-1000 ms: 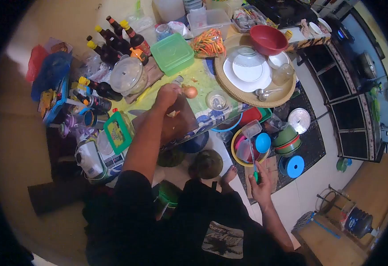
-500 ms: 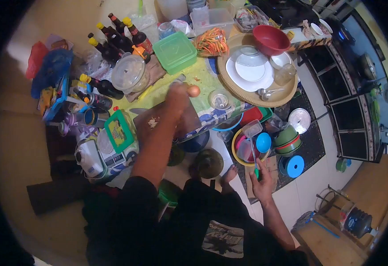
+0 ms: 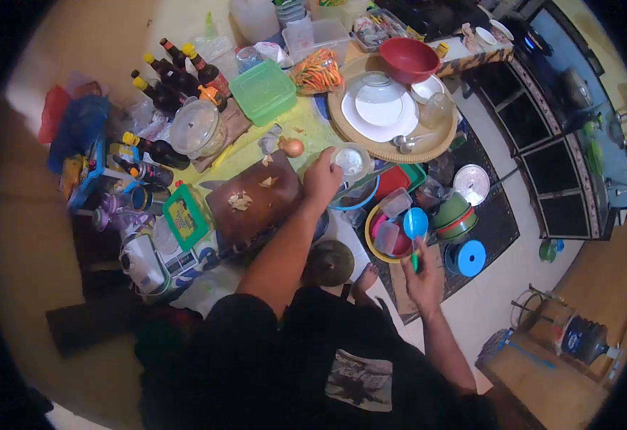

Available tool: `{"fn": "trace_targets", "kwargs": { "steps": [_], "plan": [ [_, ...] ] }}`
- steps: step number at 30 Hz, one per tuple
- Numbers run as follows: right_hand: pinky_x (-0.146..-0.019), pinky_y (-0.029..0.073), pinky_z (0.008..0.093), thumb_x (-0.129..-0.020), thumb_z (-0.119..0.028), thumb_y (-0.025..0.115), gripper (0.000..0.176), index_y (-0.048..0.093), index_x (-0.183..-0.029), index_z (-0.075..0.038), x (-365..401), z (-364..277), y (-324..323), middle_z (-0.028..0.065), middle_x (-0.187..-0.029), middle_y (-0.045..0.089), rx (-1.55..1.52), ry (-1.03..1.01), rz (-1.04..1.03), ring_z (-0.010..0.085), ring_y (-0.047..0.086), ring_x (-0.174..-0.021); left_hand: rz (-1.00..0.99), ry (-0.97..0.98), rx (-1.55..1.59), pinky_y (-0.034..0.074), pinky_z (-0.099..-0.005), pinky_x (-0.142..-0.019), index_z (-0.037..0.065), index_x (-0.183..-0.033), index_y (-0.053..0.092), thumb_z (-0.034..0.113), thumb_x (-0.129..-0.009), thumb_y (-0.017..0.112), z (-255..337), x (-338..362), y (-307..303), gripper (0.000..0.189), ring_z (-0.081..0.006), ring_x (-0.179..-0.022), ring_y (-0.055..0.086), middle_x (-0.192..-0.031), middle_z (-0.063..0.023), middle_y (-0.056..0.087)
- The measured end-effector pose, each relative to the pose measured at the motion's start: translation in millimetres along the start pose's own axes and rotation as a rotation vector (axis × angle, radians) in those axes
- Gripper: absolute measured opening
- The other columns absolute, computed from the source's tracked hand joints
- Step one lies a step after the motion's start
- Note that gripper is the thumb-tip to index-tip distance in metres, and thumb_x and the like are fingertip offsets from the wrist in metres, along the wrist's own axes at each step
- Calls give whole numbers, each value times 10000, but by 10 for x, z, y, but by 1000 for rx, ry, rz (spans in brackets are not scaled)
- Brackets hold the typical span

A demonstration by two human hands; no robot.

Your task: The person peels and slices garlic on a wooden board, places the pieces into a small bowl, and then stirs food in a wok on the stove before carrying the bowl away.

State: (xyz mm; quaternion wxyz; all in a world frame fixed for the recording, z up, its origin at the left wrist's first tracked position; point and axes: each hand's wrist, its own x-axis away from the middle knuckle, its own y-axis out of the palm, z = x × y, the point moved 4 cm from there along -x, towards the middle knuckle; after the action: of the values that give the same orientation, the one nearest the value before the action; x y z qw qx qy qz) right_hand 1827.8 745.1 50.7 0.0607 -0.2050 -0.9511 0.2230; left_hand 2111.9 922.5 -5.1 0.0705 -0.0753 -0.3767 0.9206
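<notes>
My left hand (image 3: pixel 323 179) has its fingers at the near-left rim of a small clear round container (image 3: pixel 351 163) with something pale inside, and appears to grip it. In my right hand (image 3: pixel 426 279), held low over the floor, is a knife with a green handle (image 3: pixel 415 262); its blade is hard to make out. A brown onion (image 3: pixel 292 147) lies on the yellow cloth just beyond the dark brown chopping board (image 3: pixel 245 218). Pale skin scraps (image 3: pixel 240 201) are scattered on the board.
A woven tray (image 3: pixel 338 118) carries white plates (image 3: pixel 381 107), spoons and a red bowl (image 3: pixel 410 61). Sauce bottles (image 3: pixel 206 68) and a green lidded box (image 3: pixel 263 92) stand behind the board. On the floor are a basin of plastic ware (image 3: pixel 378 247) and green bowls (image 3: pixel 455 216).
My left hand has let go of the onion, leaving it on the cloth, and moved right to the small container. The knife stays in my right hand. The view has shifted slightly.
</notes>
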Motion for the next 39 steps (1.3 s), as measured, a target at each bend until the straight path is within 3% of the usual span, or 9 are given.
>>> {"fn": "trace_targets", "kwargs": {
  "steps": [1, 4, 6, 11, 17, 19, 22, 28, 39],
  "plan": [
    [-938, 456, 330, -882, -90, 683, 557, 469, -1393, -27, -142, -158, -39, 138, -1242, 598, -11, 74, 25, 191, 573, -1093, 20, 70, 93, 528, -367, -679, 77, -1234, 598, 80, -809, 607, 97, 97, -79, 425, -250, -654, 635, -775, -142, 654],
    [-903, 480, 329, -864, -116, 716, 582, 460, -1375, -6, -504, -446, -79, 110, -1099, 647, -187, 291, 46, 187, 613, -1001, 9, 126, 308, 519, -369, -613, 33, -1232, 587, 81, -841, 593, 552, 491, -384, 394, -235, -603, 626, -706, -129, 628],
    [-729, 510, 282, -876, -127, 709, 594, 431, -1392, -30, -709, -559, -23, 70, -974, 648, -547, 241, 50, 130, 614, -827, 49, 180, 422, 509, -336, -591, 15, -1234, 581, 45, -827, 606, 694, 706, -415, 409, -197, -577, 594, -687, -107, 601],
    [-509, 418, 215, -889, -110, 690, 654, 345, -1441, -48, -688, -1088, -231, 53, -904, 630, -758, 289, -52, 79, 549, -652, 152, 209, 642, 497, -302, -559, 8, -1242, 577, -27, -777, 646, 1418, 1247, -1002, 471, -166, -543, 556, -673, -66, 564],
    [-494, 408, 197, -803, -97, 746, 827, 266, -1475, -50, -561, -1306, -642, 47, -948, 623, -776, 114, -157, 77, 566, -679, -39, 298, 510, 509, -260, -752, 17, -1371, 446, -49, -807, 654, 1838, 1470, -1382, 604, -99, -863, 566, -963, -67, 543],
    [-498, 409, 199, -797, -106, 749, 825, 275, -1471, -51, -530, -1373, -718, 45, -963, 622, -762, 73, -175, 76, 564, -689, -52, 428, 279, 476, -395, -932, 68, -1386, 429, 95, -702, 787, 2114, 1497, -1515, 772, -304, -1110, 548, -1202, -173, 493],
    [-508, 411, 203, -783, -138, 756, 824, 292, -1460, -60, -467, -1446, -823, 41, -986, 619, -741, 47, -202, 76, 558, -707, -231, 489, 186, 412, -450, -1023, 150, -1394, 422, 136, -667, 820, 2366, 1503, -1524, 829, -387, -1219, 462, -1323, -197, 405],
    [-523, 414, 207, -762, -200, 758, 809, 328, -1437, -83, -286, -1399, -869, 43, -1007, 608, -850, 63, -207, 77, 551, -728, -245, 818, -67, 406, -471, -1028, 212, -1183, 607, 165, -636, 832, 2818, 1643, -1661, 594, -396, -1245, 441, -1335, -161, 439],
    [-515, 407, 199, -773, -193, 733, 762, 350, -1419, -65, -151, -1247, -831, 33, -975, 598, -854, 66, -117, 72, 551, -710, -325, 956, -253, 352, -536, -1067, 142, -952, 716, 173, -708, 748, 2793, 1751, -1449, 248, -438, -1336, 347, -1436, -179, 398]
  ]
}}
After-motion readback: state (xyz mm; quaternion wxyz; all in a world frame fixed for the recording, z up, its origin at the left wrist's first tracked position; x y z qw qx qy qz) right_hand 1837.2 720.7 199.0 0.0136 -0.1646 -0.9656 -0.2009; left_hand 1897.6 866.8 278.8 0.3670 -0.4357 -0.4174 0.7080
